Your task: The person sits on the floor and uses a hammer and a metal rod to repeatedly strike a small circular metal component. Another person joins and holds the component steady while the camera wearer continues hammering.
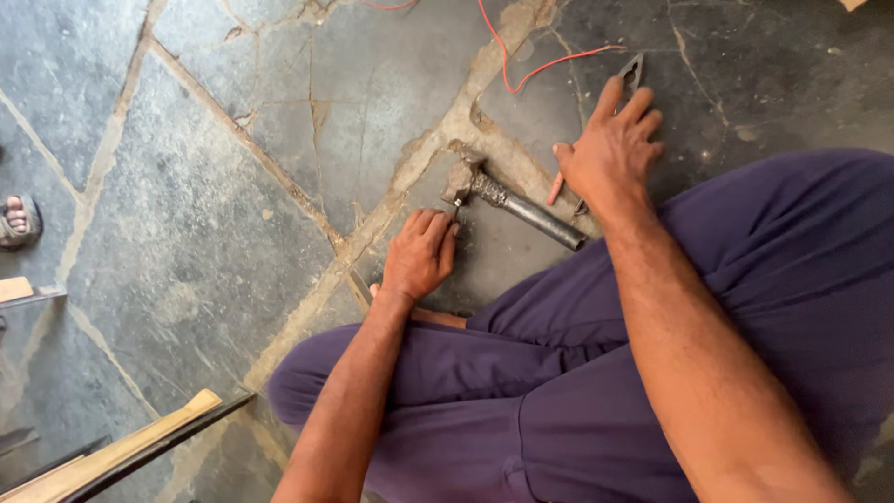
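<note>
A dark metal hammer [507, 197] lies on the stone floor in front of my crossed legs, head to the left. My left hand [420, 254] rests just below the hammer head, fingers curled around something small that I cannot make out. My right hand [610, 154] lies flat over a pair of pliers [633, 70]; the jaws stick out past my fingertips and a red handle tip shows by my thumb. A red wire [507, 70] runs from the top edge toward the pliers.
Cracked grey stone slabs with sandy joints [279, 177] cover the floor. A pale wooden strip with a dark edge [130, 447] lies at the lower left. Another person's sandalled foot [17, 219] shows at the left edge. My purple trousers [577, 391] fill the lower right.
</note>
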